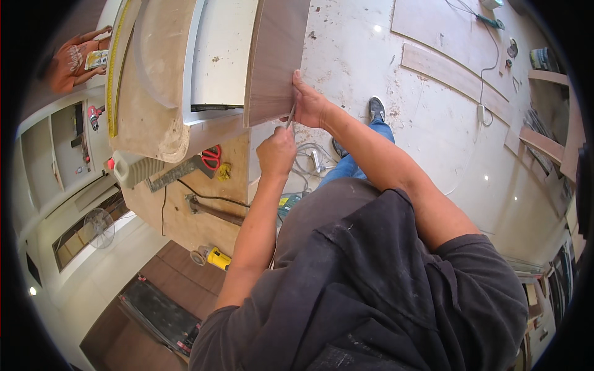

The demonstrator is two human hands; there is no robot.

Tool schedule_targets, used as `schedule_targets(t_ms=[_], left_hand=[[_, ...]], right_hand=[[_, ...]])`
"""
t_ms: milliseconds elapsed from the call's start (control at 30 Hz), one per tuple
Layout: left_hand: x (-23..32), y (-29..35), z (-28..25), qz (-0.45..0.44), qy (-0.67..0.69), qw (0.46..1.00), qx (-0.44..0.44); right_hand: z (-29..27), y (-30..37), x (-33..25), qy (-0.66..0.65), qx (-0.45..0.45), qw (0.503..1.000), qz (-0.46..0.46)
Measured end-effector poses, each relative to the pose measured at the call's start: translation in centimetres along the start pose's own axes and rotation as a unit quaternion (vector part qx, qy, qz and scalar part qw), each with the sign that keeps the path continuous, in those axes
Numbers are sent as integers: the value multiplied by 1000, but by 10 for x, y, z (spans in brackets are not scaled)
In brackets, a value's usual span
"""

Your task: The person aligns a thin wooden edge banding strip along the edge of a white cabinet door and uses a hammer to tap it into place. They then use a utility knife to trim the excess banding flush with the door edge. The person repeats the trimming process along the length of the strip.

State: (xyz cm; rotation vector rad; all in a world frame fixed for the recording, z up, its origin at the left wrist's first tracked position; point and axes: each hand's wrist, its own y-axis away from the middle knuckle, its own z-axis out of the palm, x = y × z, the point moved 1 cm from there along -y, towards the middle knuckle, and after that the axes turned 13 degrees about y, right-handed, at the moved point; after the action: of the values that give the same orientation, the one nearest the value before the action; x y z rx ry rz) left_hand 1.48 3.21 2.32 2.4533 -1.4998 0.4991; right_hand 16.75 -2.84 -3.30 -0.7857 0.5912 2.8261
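Observation:
A brown wood-grain panel (277, 62) stands on edge at the right side of a pale drawer-like box. My right hand (311, 106) grips the panel's near right corner, its thumb along the outer face and its other fingers partly hidden. Just below that corner, my left hand (276, 151) is closed round a thin metal tool (291, 116). The narrow grey tip of this tool points up to the panel's edge beside my right fingers. Its handle is hidden in my fist, so its exact kind cannot be made out.
Left of the panel lies a plywood sheet (145, 86) with a yellow tape measure (115, 68). Red-handled scissors (211, 157), a handsaw (176, 174) and a yellow power tool (218, 258) rest on the workbench (148, 204). Boards (455, 77) and cables lie on the floor. Another person (77, 62) stands far left.

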Motion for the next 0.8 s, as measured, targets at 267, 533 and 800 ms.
schedule_targets(t_ms=[267,533,800], left_hand=[[6,19,-21,-32,-2,999,-19],[3,11,-1,-39,-25,998,-39],[-6,6,10,-19,-19,999,-42]], right_hand=[[-1,-3,2,-27,55,998,16],[-4,3,-3,-6,15,1000,21],[-8,-1,-1,5,5,1000,26]])
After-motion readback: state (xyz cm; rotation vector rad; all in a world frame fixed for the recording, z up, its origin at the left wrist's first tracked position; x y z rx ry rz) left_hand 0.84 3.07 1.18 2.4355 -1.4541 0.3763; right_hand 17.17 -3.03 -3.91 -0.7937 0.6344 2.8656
